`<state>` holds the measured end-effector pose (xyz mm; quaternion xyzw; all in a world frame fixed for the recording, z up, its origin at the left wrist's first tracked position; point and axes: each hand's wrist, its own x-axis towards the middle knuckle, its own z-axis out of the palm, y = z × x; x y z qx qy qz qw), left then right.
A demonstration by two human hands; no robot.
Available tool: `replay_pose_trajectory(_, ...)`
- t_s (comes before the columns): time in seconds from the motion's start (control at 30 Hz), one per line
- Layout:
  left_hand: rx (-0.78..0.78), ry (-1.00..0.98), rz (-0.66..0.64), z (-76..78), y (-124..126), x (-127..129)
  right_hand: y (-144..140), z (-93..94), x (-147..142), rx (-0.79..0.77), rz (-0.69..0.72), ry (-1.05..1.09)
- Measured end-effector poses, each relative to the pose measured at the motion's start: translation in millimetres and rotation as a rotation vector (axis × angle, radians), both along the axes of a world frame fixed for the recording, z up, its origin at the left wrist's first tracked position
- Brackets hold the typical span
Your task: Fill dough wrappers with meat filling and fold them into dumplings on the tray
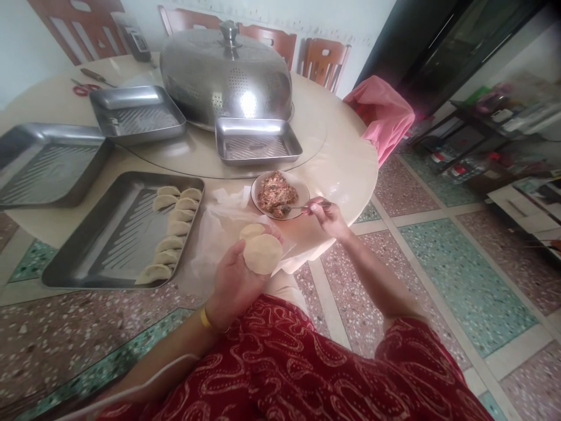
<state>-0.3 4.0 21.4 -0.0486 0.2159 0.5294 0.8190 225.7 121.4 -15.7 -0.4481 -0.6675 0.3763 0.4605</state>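
L hand (236,278): palm up, fingers spread loosely rather than clenched, bearing a flat, pale, round dough wrapper (263,255). A second pale dough disc (251,230) shows just beyond it; cannot tell if fingers or worktop (342,169) support it.

R hand (328,217): fingers closed in a pinch on handle of a slim metal spoon (298,207), its head in the pinkish minced filling (277,190). Filling sits in a round white bowl w/ dark rim (303,190), just L of R fingers and beyond L fingers.

Pale half-moon dumplings (179,227) lie along near-side wall of a large grey metal tray (116,234), L of L fingers.

Step in hand (judged): loading spoon w/ filling; wrapper bears no visible filling. Next move calls for a modest, level spoonful, short carry to wrapper centre, L palm kept flat & steady, wrapper edge clean.
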Motion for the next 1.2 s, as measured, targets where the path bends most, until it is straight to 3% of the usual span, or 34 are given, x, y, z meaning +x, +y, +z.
replay_pose_trajectory(0.27, 0.018, 0.011, 0.003, -1.9, -3, -2, 5, 6.7, -13, 0.098, -0.039, -0.206)
replay_pose_trajectory(0.53, 0.05, 0.019, -0.008, -1.4, -6, -6, -23, 7.7, -11, 0.315, 0.2, -0.488)
replay_pose_trajectory(0.83, 0.04, -0.017, -0.02, -7.1, -4, -4, -24, 2.5, -3, 0.412, -0.046, -0.613)
replay_pose_trajectory(1.2, 0.06, -0.046, -0.035, -11.7, -7, -7, -12, 8.4, 11, 0.494, 0.1, -0.657)
